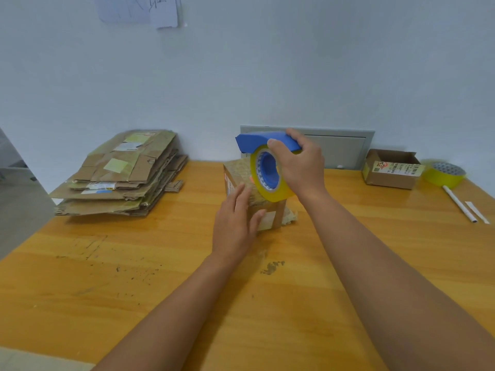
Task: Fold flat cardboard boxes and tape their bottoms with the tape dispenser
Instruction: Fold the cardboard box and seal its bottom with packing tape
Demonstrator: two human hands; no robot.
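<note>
Near the middle of the wooden table (134,263), seen from the head camera, a small cardboard box (265,212) stands with its taped bottom up. The left hand (235,223) lies against its near side, fingers straight. The right hand (297,162) grips the blue tape dispenser (263,141) by its top, the yellow roll just above the box. Light and easily dented, the box looks best steadied by its side walls. Flat boxes (120,175) wait stacked at left.
</note>
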